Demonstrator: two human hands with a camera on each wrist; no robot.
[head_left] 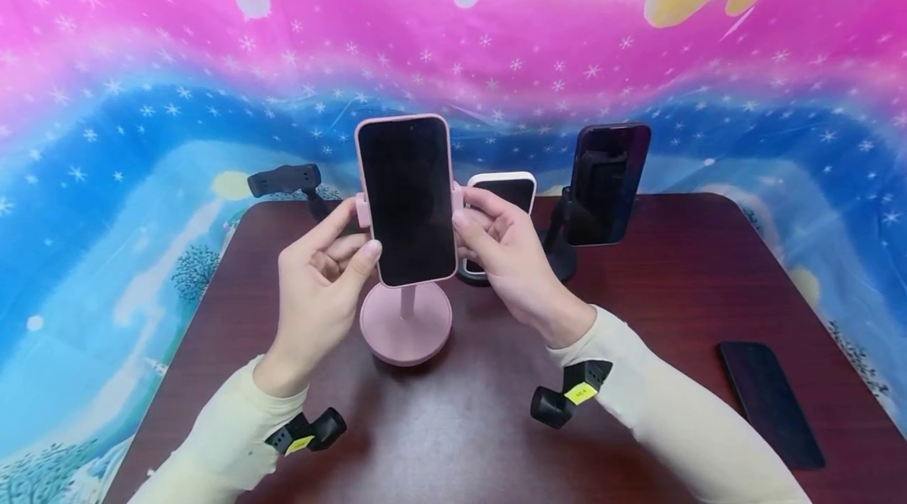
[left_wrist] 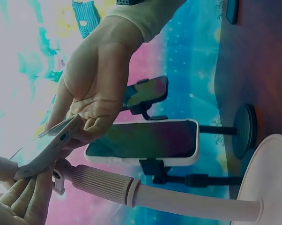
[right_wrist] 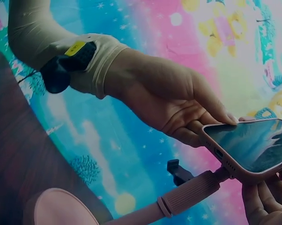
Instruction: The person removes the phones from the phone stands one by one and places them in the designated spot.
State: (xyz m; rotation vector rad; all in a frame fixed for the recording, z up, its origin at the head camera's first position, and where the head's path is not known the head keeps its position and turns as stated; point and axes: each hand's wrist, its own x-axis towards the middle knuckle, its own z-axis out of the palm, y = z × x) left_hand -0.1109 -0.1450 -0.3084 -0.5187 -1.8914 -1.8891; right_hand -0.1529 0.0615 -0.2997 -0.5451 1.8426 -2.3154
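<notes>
A phone in a pink case point(head_left: 405, 205) stands upright in a pink phone stand point(head_left: 406, 327), its dark screen facing me. My left hand point(head_left: 315, 291) grips the phone's left edge, thumb at the front lower corner and forefinger by the left clamp arm point(head_left: 363, 210). On the opposite edge, my right hand point(head_left: 513, 260) holds the phone between thumb and forefinger, right at the other clamp arm point(head_left: 457, 195). The right wrist view shows the left thumb along the rim of the phone point(right_wrist: 248, 147). A ribbed neck point(left_wrist: 103, 185) joins the stand's stem below the phone in the left wrist view.
Behind the right hand, a white-cased phone point(head_left: 501, 187) stands in a dark holder. A dark phone point(head_left: 609, 185) is mounted at the right rear, and a black holder point(head_left: 285, 181) at the left rear. Another phone point(head_left: 771, 405) lies on the brown table point(head_left: 453, 441).
</notes>
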